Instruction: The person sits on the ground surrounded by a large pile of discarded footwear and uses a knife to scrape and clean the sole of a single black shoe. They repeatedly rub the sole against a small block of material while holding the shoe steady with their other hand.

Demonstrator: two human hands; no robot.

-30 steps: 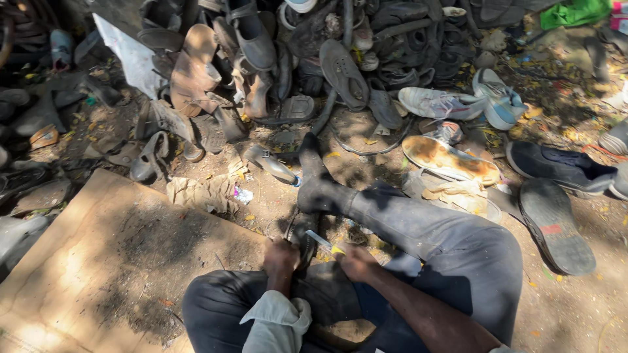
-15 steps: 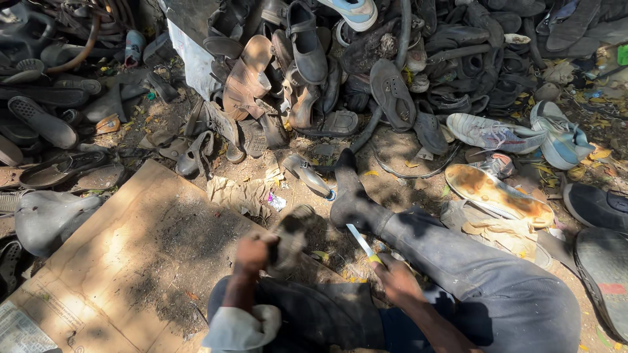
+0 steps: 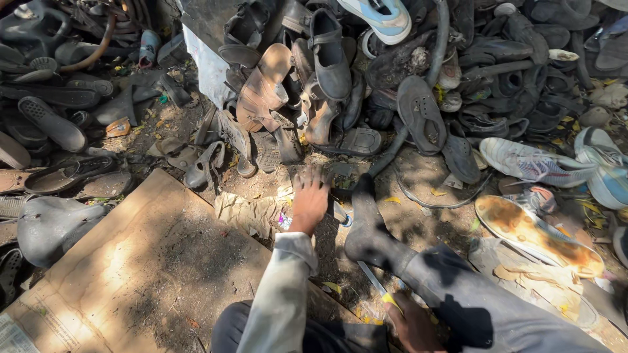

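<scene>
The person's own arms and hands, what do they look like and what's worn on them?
The left hand is bare, with no glove, ring or watch showing. Its arm wears a long pale grey-beige sleeve, loose and creased, with a folded cuff at the wrist. The right hand is bare too; no sleeve or cuff shows at its wrist, and the rest of that arm is out of view.

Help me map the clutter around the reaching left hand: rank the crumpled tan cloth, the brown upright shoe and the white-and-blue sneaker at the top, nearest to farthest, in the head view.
From the left hand:
1. Crumpled tan cloth, on the ground just left of it.
2. Brown upright shoe, up and left in the pile.
3. White-and-blue sneaker, at the top edge, farthest.
</scene>
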